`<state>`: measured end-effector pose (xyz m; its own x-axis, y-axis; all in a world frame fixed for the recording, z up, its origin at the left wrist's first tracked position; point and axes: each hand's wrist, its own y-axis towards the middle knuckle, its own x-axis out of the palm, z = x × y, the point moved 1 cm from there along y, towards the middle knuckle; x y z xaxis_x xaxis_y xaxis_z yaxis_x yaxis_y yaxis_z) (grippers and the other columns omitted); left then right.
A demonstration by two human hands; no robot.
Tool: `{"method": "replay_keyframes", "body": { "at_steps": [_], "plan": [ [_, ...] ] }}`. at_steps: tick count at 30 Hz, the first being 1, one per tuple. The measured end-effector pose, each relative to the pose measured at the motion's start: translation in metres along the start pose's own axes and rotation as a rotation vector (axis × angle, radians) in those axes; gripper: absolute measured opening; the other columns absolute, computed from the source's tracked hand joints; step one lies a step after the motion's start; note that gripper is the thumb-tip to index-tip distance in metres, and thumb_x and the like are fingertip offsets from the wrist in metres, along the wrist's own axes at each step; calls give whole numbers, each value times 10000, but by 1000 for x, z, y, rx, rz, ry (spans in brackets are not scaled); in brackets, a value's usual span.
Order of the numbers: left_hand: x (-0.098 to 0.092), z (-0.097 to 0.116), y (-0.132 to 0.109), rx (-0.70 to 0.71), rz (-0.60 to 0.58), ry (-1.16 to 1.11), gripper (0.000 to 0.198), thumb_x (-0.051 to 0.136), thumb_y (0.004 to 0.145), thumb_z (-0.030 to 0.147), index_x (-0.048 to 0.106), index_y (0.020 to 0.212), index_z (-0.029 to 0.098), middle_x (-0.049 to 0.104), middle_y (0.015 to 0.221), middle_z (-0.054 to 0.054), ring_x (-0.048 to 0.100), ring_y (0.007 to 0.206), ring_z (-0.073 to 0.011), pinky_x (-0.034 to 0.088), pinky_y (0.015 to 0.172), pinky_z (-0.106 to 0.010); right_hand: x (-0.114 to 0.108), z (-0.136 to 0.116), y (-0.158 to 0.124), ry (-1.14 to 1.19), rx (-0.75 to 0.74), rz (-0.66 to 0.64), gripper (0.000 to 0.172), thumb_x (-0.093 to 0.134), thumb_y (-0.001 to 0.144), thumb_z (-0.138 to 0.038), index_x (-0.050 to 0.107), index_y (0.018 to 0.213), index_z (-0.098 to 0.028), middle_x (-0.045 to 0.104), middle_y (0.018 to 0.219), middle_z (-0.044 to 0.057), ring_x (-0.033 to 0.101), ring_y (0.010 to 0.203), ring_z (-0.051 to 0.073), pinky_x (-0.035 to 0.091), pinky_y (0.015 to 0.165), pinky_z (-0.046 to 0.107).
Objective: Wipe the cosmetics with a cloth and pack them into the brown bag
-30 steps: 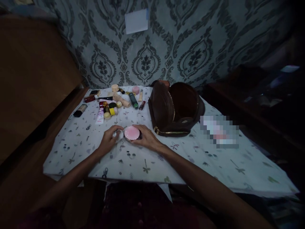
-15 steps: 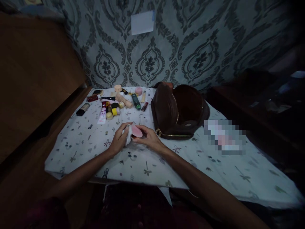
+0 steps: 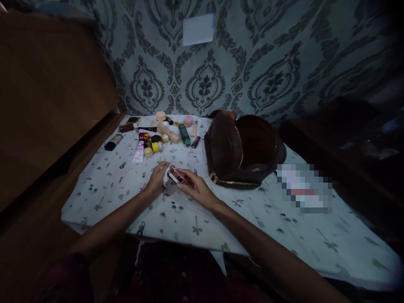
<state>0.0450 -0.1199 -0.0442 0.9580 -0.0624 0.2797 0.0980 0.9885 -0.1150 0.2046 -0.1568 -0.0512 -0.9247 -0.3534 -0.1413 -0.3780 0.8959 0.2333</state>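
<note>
Between my hands, just above the front middle of the table, is a small pink and brown cosmetic case (image 3: 176, 175), perhaps a compact. My right hand (image 3: 199, 189) grips its right side between thumb and fingers. A crumpled white cloth or tissue (image 3: 166, 180) is in my left hand (image 3: 156, 178), pressed against the case's left side. The fingers of both hands are closed, and those of the left are partly hidden. Behind my hands lie several cosmetics, among them a white and purple tube (image 3: 138, 152) and a beige jar (image 3: 148, 152).
A brown bag (image 3: 223, 151) stands unzipped right of my hands. A dark green tube (image 3: 184, 134) and a dark red tube (image 3: 195, 142) lie left of it. Farther right is a blurred-out item (image 3: 304, 189). A wooden cabinet (image 3: 57, 84) borders the table's left side.
The case has been turned in my hands: its pink oval face showed before, now its brown and pale edge does. The view has shifted slightly left.
</note>
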Motion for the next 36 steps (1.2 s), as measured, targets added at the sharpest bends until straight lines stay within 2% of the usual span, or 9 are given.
{"method": "replay_keyframes", "body": {
  "at_steps": [7,13,19,23,25,27,30,32,36],
  "plan": [
    [-2,6,1,-19,-73,41,308,754,627,375,551,750,178,555,588,61,513,490,-86,410,493,-194,4,1,-3,85,-23,-89,804,803,732,-364,419,1437,-323,422,1420,96,514,1255,262,468,1030,438],
    [-6,3,3,-30,-87,105,311,715,644,407,536,791,199,516,528,76,434,401,-87,339,400,-191,4,-9,-2,299,84,-203,712,781,748,-414,457,1376,-332,507,1348,61,599,1129,223,497,977,406],
    [-7,2,5,101,-66,231,281,715,671,421,567,714,186,521,579,66,448,487,-90,353,474,-198,6,-12,1,521,180,-64,722,778,708,-533,446,1319,-343,564,1314,49,612,1120,236,533,925,378],
    [-7,6,2,187,-69,344,315,661,776,473,636,685,172,549,609,38,502,619,-133,401,595,-227,8,-8,4,648,200,23,594,761,723,-552,473,1195,-337,565,1310,35,627,1097,233,560,889,426],
    [-7,7,-1,226,-96,416,378,579,849,524,691,787,168,620,690,7,562,711,-174,443,685,-261,8,-5,5,649,202,59,543,741,739,-570,471,1143,-327,570,1296,28,635,1075,229,569,861,438],
    [-6,6,-5,307,-166,505,437,549,869,561,710,975,170,692,904,-44,612,901,-229,464,836,-309,8,-2,6,648,207,99,544,738,737,-582,463,1126,-318,588,1266,28,637,1063,229,571,851,439],
    [-4,2,-8,458,-282,657,660,700,754,588,600,1270,188,631,1204,-111,560,1141,-300,426,995,-386,9,1,5,651,232,169,600,764,705,-581,455,1140,-307,626,1202,34,646,1035,226,566,857,419],
    [-3,-1,-9,513,-299,760,829,770,689,579,508,1373,190,588,1253,-139,544,1168,-321,425,1009,-423,9,2,5,653,262,192,638,789,680,-567,452,1153,-304,642,1178,34,658,1007,220,560,869,400],
    [-4,-4,-6,533,-299,848,878,764,703,582,455,1412,166,569,1277,-165,537,1201,-341,426,1025,-447,7,0,6,672,269,179,597,732,695,-652,484,1107,-298,652,1172,35,654,1029,226,565,850,378]
  ]
}}
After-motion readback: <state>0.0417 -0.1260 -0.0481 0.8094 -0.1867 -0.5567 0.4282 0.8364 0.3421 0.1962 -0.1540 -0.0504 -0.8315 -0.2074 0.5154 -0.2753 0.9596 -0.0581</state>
